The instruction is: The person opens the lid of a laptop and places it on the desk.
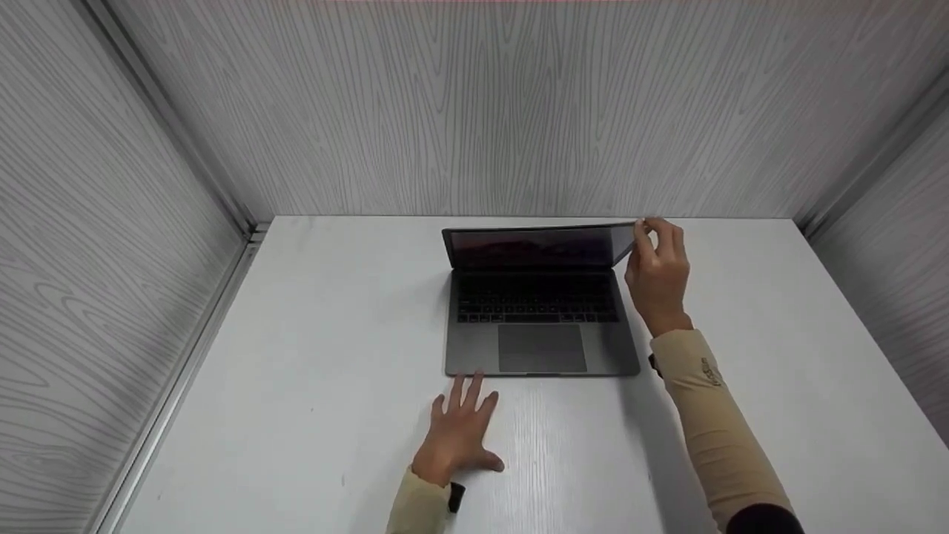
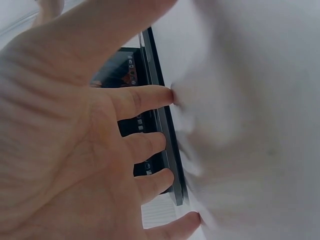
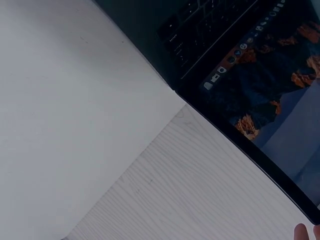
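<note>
A grey laptop [image 1: 543, 348] lies on the white table with its lid raised and its keyboard [image 1: 537, 297] facing the person. In the right wrist view its lit screen [image 3: 270, 100] shows a dark picture with orange patches and a row of icons. My right hand [image 1: 660, 271] pinches the top right corner of the lid between thumb and fingers. My left hand [image 1: 458, 434] is spread at the laptop's front edge, left of the trackpad [image 1: 542, 348]. Its fingertips reach that edge in the left wrist view, where the palm [image 2: 75, 150] covers part of the laptop.
The white table [image 1: 341, 319] stretches around the laptop on every side. Behind it rises a wood-grain panel [image 1: 474, 111], with similar panels at left [image 1: 89, 259] and right [image 1: 904, 245]. A metal rail [image 1: 185, 371] runs along the left side.
</note>
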A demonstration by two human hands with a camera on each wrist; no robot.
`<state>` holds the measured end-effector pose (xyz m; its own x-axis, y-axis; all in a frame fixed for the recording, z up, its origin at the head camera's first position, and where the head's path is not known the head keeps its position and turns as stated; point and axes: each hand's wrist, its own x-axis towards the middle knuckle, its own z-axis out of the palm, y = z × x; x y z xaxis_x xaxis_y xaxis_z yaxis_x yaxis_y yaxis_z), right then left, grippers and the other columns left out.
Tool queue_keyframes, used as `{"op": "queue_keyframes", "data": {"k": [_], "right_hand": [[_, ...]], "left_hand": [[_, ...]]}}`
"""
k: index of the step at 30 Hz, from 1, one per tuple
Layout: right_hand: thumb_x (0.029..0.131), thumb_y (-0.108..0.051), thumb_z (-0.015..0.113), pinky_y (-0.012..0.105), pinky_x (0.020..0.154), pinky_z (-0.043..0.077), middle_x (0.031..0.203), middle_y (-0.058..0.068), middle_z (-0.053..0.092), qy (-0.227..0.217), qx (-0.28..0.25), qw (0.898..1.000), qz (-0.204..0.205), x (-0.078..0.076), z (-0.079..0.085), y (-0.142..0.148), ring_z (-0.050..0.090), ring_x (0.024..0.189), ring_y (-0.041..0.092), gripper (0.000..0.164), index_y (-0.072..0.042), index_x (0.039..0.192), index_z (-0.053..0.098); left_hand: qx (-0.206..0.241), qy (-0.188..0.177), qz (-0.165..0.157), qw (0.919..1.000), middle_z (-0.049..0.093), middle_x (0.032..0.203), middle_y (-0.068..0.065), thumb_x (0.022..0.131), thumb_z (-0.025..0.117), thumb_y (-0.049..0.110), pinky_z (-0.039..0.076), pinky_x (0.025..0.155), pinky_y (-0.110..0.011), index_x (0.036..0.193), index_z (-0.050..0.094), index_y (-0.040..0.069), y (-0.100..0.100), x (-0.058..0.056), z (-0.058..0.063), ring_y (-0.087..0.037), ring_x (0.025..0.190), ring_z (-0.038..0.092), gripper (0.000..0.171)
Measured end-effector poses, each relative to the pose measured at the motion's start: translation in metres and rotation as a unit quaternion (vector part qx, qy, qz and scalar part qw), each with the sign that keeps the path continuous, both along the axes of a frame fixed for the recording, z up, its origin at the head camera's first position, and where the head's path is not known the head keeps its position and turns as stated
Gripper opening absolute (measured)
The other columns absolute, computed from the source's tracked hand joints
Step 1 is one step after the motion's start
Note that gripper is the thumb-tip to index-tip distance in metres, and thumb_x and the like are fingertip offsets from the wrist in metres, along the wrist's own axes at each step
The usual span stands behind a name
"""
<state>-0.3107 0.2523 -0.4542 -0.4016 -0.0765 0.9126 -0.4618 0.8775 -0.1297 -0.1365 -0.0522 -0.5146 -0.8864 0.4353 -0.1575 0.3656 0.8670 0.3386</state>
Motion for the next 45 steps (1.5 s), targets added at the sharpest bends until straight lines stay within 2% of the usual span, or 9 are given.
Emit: {"op": "queue_keyframes", "data": {"k": [10,15,18,24,28,33,38,41,45], "right_hand": [[0.096,0.013,0.052,0.053,0.084,0.054,0.120,0.028,0.054,-0.027,0.004,1.000,-0.008,-0.010,0.001,-0.005,0.056,0.111,0.044,0.028,0.014,0.121,0.064],[0.094,0.014,0.049,0.053,0.084,0.052,0.129,0.031,0.049,-0.051,0.025,0.998,-0.012,-0.016,0.001,-0.003,0.052,0.120,0.045,0.038,0.015,0.131,0.058],[0.093,0.013,0.052,0.054,0.089,0.051,0.133,0.032,0.047,-0.062,0.046,0.997,-0.018,-0.020,0.002,-0.001,0.048,0.127,0.046,0.041,0.016,0.134,0.055],[0.087,0.011,0.067,0.056,0.075,0.053,0.135,0.034,0.044,-0.074,0.088,0.993,-0.037,-0.026,0.007,0.002,0.046,0.129,0.050,0.052,0.014,0.136,0.053],[0.086,0.009,0.069,0.055,0.067,0.053,0.135,0.035,0.043,-0.083,0.113,0.989,-0.039,-0.031,0.011,0.002,0.045,0.128,0.051,0.054,0.014,0.137,0.053],[0.087,0.005,0.068,0.056,0.069,0.055,0.137,0.037,0.042,-0.104,0.133,0.985,-0.044,-0.037,0.013,-0.002,0.043,0.131,0.053,0.055,0.013,0.139,0.051],[0.088,-0.002,0.073,0.062,0.083,0.051,0.152,0.039,0.030,-0.198,0.151,0.968,-0.043,-0.043,0.014,-0.002,0.030,0.142,0.053,0.063,0.009,0.145,0.048],[0.089,-0.003,0.074,0.064,0.094,0.045,0.158,0.038,0.018,-0.269,0.152,0.950,-0.037,-0.044,0.012,0.000,0.022,0.146,0.052,0.066,0.008,0.147,0.046],[0.090,-0.004,0.073,0.064,0.097,0.044,0.160,0.039,0.011,-0.344,0.163,0.924,-0.032,-0.045,0.004,0.005,0.021,0.147,0.050,0.066,0.008,0.148,0.045]], "left_hand": [[-0.006,-0.007,-0.002,1.0000,0.025,0.162,-0.023,0.065,0.096,0.044,0.032,0.107,-0.067,0.147,0.050,0.004,-0.002,0.001,0.002,-0.046,0.148,0.021,0.102],[-0.009,-0.005,-0.003,0.9999,0.025,0.162,-0.023,0.064,0.096,0.045,0.032,0.107,-0.067,0.147,0.051,0.004,0.000,0.001,0.003,-0.046,0.148,0.022,0.103],[-0.006,-0.005,-0.001,1.0000,0.025,0.162,-0.023,0.064,0.096,0.044,0.032,0.107,-0.067,0.147,0.051,0.004,0.001,0.001,0.002,-0.046,0.148,0.021,0.103],[-0.001,-0.003,-0.003,1.0000,0.026,0.162,-0.023,0.063,0.097,0.044,0.031,0.107,-0.067,0.147,0.051,0.004,0.002,0.001,-0.001,-0.047,0.148,0.021,0.103],[0.001,-0.002,-0.001,1.0000,0.026,0.161,-0.023,0.063,0.097,0.044,0.031,0.108,-0.067,0.146,0.051,0.004,0.002,0.002,0.000,-0.047,0.148,0.021,0.103],[0.010,0.002,0.000,1.0000,0.027,0.161,-0.024,0.063,0.097,0.042,0.031,0.107,-0.068,0.146,0.052,0.003,0.000,0.005,0.000,-0.047,0.147,0.021,0.102],[0.017,0.000,0.002,0.9999,0.026,0.161,-0.024,0.061,0.098,0.043,0.030,0.107,-0.068,0.146,0.052,0.004,0.000,0.007,-0.002,-0.047,0.147,0.021,0.104],[0.019,-0.009,0.004,0.9998,0.025,0.162,-0.024,0.061,0.097,0.044,0.030,0.107,-0.068,0.146,0.052,0.004,0.000,0.007,-0.004,-0.047,0.148,0.020,0.105],[0.024,-0.018,0.008,0.9995,0.025,0.162,-0.024,0.060,0.097,0.044,0.028,0.108,-0.069,0.146,0.052,0.004,0.000,0.008,-0.005,-0.047,0.148,0.019,0.105]]}}
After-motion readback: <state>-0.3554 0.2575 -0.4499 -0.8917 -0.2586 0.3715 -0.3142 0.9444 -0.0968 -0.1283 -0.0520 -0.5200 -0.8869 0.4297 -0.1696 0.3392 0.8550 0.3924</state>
